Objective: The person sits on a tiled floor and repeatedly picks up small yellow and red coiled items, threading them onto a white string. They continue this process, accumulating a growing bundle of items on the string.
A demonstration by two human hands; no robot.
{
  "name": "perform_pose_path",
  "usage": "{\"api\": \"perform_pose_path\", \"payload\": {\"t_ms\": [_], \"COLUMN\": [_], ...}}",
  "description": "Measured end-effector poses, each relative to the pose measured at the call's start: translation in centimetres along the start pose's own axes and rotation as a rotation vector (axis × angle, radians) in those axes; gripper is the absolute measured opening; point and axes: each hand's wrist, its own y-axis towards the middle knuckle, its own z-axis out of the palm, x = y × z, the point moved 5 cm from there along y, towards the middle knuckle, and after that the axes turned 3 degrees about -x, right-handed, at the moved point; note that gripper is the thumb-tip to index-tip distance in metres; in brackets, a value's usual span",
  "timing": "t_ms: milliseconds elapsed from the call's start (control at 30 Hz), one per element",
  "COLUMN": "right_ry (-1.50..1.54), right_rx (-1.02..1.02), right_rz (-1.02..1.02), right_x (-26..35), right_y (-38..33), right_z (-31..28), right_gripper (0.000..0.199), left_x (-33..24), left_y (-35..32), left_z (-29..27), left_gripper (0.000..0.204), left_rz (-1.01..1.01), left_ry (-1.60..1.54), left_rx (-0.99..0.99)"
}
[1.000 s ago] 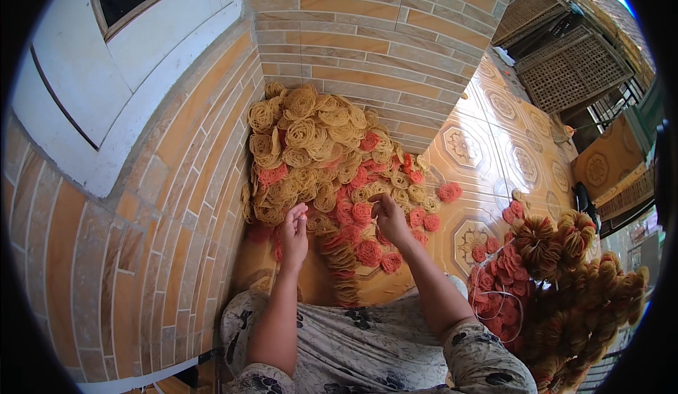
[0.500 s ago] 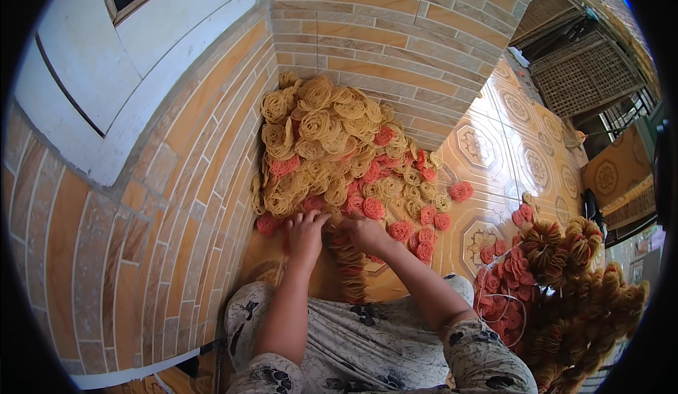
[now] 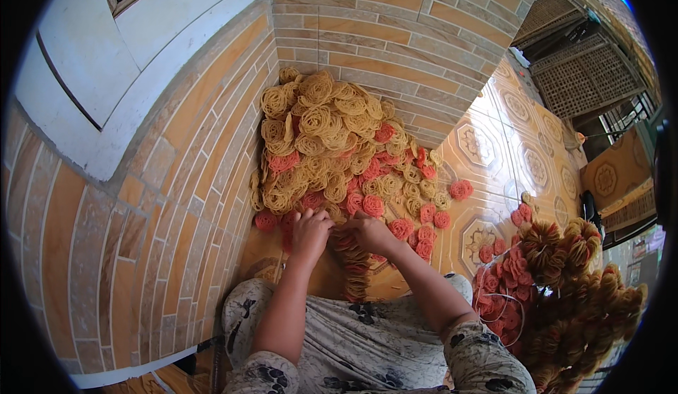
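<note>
At far left, a white panel (image 3: 78,76) is set above a wall (image 3: 152,224) faced with narrow tan and grey tiles. In the corner, a heap of tan lacy discs (image 3: 316,136), with some coral ones among them, rests against the tiling. Below its lower edge, the left hand (image 3: 311,235) has its fingers bent downward; a grip cannot be confirmed. Between the hands and the lap runs a row of stacked tan discs (image 3: 355,272), its upper end at the fingers. The right hand (image 3: 372,235), just beside the left, has its fingers curled; their hold cannot be determined. Further right, loose coral discs (image 3: 426,242) lie on the patterned floor (image 3: 452,256), then a coral pile (image 3: 505,281) with white cord, touching brown-and-orange bunches (image 3: 593,302).
</note>
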Motion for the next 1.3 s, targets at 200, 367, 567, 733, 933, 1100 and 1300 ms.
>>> {"api": "perform_pose_path", "payload": {"t_ms": [200,367,567,733,933,1100,1300], "right_ry": [-0.025,0.191,0.232,0.229,0.367,0.629,0.951], "right_rx": [0.012,-0.137,-0.201,-0.312,-0.514,-0.351,-0.326], "right_rz": [0.003,-0.016,-0.004,0.057,0.149,0.325,0.207], "right_x": [0.1,1.9,4.0,4.7,3.0,1.4,2.0], "right_y": [-0.1,-0.2,-0.9,-1.3,-1.8,-1.8,-0.7], "right_z": [-0.2,-3.4,-5.9,-6.1,-9.4,-7.9,-6.5], "right_gripper": [0.027,0.020,0.016,0.017,0.022,0.024,0.028], "left_x": [-0.5,-2.1,-4.8,-4.5,-5.0,-5.0,-3.0], "left_y": [0.2,0.9,0.8,1.4,0.6,1.0,1.5], "left_z": [0.2,-2.4,-6.0,-4.9,-0.8,-0.5,-1.0], "left_gripper": [0.009,0.010,0.009,0.015,0.021,0.021,0.021], "left_rz": [0.073,0.160,0.260,-0.047,0.019,-0.051,-0.339], "left_ry": [0.078,0.040,-0.031,-0.859,-0.808,-0.879,-1.236], "left_rx": [-0.013,-0.181,-0.254,-0.246,0.073,-0.078,0.002]}}
